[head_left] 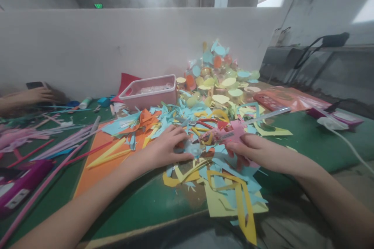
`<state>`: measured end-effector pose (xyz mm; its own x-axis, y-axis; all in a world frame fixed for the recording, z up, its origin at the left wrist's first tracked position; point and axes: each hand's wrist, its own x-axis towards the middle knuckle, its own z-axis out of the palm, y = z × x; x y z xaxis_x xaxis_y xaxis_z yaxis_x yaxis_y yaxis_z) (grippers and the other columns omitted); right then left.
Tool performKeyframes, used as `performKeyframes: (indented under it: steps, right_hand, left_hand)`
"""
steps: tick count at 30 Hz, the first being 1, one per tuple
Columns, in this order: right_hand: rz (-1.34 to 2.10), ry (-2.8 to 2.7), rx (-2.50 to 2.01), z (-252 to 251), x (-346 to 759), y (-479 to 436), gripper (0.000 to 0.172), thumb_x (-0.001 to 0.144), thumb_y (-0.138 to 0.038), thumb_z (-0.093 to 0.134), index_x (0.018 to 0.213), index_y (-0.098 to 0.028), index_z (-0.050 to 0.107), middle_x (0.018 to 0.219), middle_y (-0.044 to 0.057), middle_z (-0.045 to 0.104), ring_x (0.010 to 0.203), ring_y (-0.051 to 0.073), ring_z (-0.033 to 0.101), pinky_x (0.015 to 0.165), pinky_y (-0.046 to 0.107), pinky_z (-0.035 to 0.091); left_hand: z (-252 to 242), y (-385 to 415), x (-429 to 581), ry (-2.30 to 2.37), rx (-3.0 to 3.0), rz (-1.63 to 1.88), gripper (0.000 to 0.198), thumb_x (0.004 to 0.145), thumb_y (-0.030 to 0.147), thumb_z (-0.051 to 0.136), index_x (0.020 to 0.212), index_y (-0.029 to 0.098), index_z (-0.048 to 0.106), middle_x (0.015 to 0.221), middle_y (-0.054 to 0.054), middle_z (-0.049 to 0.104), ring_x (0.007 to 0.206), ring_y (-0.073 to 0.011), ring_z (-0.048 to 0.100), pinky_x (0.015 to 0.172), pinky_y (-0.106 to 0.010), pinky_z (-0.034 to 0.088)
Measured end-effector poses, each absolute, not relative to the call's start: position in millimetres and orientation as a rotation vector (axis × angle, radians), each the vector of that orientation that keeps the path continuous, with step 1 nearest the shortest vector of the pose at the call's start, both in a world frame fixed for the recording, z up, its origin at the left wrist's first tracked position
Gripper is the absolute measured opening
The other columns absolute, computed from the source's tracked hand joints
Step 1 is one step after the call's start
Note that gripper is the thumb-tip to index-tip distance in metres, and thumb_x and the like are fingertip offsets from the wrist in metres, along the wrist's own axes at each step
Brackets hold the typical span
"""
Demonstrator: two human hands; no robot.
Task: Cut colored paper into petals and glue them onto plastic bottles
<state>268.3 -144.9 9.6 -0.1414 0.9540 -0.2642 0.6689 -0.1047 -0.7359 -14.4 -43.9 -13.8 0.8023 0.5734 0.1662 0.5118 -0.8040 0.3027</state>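
Observation:
My left hand rests on a heap of coloured paper scraps, its fingers curled round a small clear round piece. My right hand grips a pink glue gun whose tip points left at that clear piece. A clear glue stick juts out of the gun's back toward the right. Both hands sit close together over the green table.
A pink tray stands behind the scraps, with a pile of round paper-topped capsules to its right. Pink strips and sticks lie at left, where another person's hand rests. A white cable runs at right.

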Motion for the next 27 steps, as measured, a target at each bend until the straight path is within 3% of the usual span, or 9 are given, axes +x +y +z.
performKeyframes:
  steps: [15, 20, 25, 27]
  right_hand:
    - [1.061, -1.844, -1.790, 9, 271, -146, 0.064, 0.086, -0.081, 0.043, 0.075, -0.020, 0.059, 0.075, 0.003, 0.069, 0.074, 0.020, 0.061, 0.071, 0.031, 0.045]
    - [1.071, -1.835, -1.797, 9, 272, -145, 0.064, 0.087, -0.080, 0.042, 0.080, -0.020, 0.065, 0.076, 0.003, 0.068, 0.075, 0.021, 0.062, 0.071, 0.030, 0.047]
    - [0.961, -1.938, -1.805, 21, 277, -149, 0.069, 0.090, -0.075, 0.039, 0.061, -0.020, 0.067, 0.080, 0.007, 0.066, 0.079, 0.022, 0.062, 0.075, 0.032, 0.048]
    - [0.963, -1.885, -1.830, 24, 284, -152, 0.065, 0.093, -0.070, 0.038, 0.068, -0.020, 0.072, 0.085, 0.009, 0.067, 0.082, 0.023, 0.064, 0.073, 0.033, 0.050]
  left_hand:
    - [-15, -43, -15, 0.838, 2.746, 0.379, 0.042, 0.086, 0.062, 0.063, 0.101, 0.023, 0.062, 0.104, -0.007, 0.061, 0.103, -0.0246, 0.048, 0.087, -0.039, 0.045]
    - [-16, -42, -15, 0.838, 2.741, 0.390, 0.042, 0.086, 0.062, 0.063, 0.101, 0.023, 0.062, 0.105, -0.008, 0.062, 0.104, -0.0251, 0.048, 0.088, -0.039, 0.045]
    - [-17, -42, -16, 0.839, 2.746, 0.390, 0.047, 0.084, 0.065, 0.062, 0.106, 0.023, 0.064, 0.110, -0.009, 0.062, 0.106, -0.0260, 0.049, 0.091, -0.041, 0.045]
    - [-16, -43, -16, 0.821, 2.746, 0.398, 0.047, 0.083, 0.065, 0.063, 0.104, 0.023, 0.065, 0.108, -0.009, 0.063, 0.106, -0.0263, 0.049, 0.090, -0.040, 0.045]
